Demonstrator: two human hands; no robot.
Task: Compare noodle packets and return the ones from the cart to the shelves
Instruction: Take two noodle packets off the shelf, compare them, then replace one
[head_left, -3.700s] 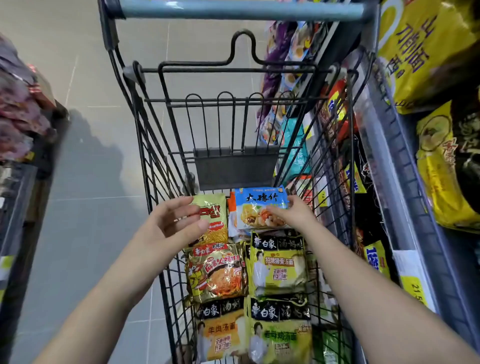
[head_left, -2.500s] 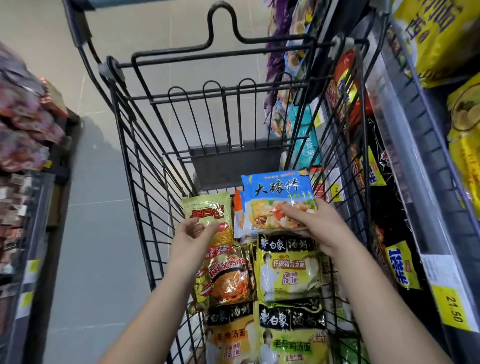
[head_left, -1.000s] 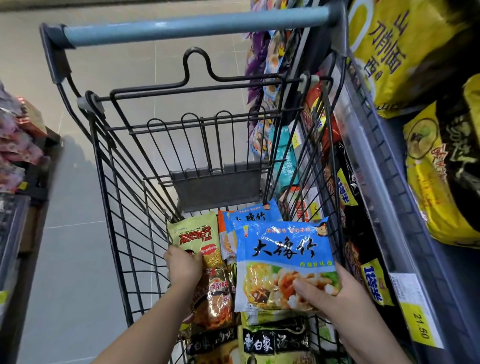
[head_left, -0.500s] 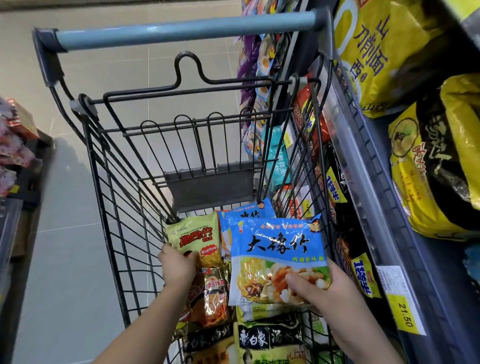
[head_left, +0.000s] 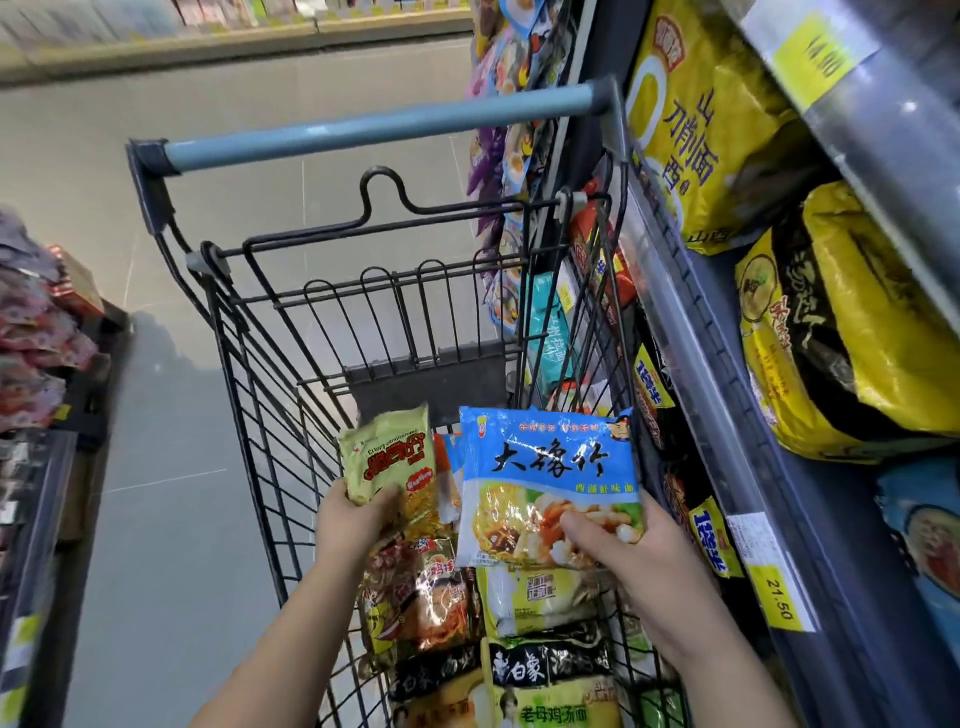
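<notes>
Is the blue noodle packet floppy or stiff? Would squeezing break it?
The blue noodle packet is probably fairly stiff: the right hand pinches only its lower edge, yet it stands up flat. It seems light, since that one grip carries it. Its shiny wrapper may be slippery, and hard squeezing might crack the noodles.

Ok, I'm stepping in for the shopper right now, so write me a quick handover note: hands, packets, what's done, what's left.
Left hand grips the pale green noodle packet by its lower part. Right hand grips the blue noodle packet by its lower right corner. Both are held up side by side over the cart. Several more packets lie in the cart. Done: two picked up for comparing. Left: compare them, put them back on the shelves to the right, then the others.
</notes>
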